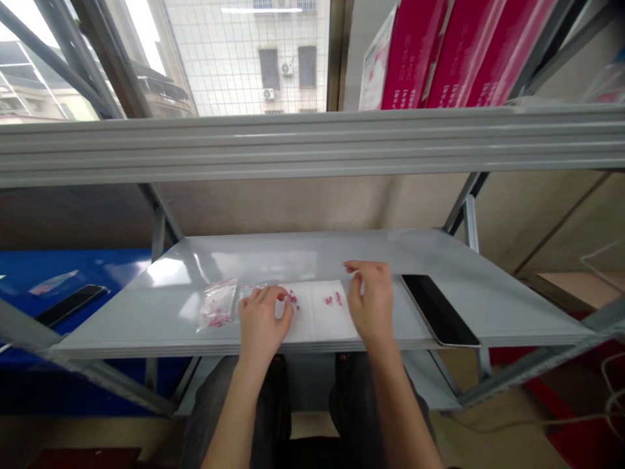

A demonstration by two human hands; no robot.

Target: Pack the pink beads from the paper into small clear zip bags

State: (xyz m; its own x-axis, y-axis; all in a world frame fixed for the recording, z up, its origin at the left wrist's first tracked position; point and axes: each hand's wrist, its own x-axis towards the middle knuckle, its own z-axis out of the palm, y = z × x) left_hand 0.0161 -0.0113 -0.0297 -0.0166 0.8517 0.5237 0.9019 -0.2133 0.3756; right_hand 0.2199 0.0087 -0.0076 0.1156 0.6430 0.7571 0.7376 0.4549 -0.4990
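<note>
A white paper sheet (312, 322) lies flat near the front of the grey table. Small red bead-like pieces (293, 299) are clustered on its left part, and more small red pieces (329, 301) lie toward its right side. My left hand (261, 316) rests over the sheet's left edge, its curled thumb and index apart beside the left cluster. At the right edge, my right hand (374, 296) hovers with index finger and thumb apart and nothing visible between them. Left of my left hand is a clear plastic bag (217, 306) with red pieces; another clear bag (249, 291) is partly covered by that hand.
A black tablet or large phone (439, 309) lies right of my right hand, its near corner at the table's front edge. A grey shelf beam (312, 146) crosses above, carrying crimson boxes (415, 58). On the left, a blue surface (122, 264) holds a dark phone (73, 304).
</note>
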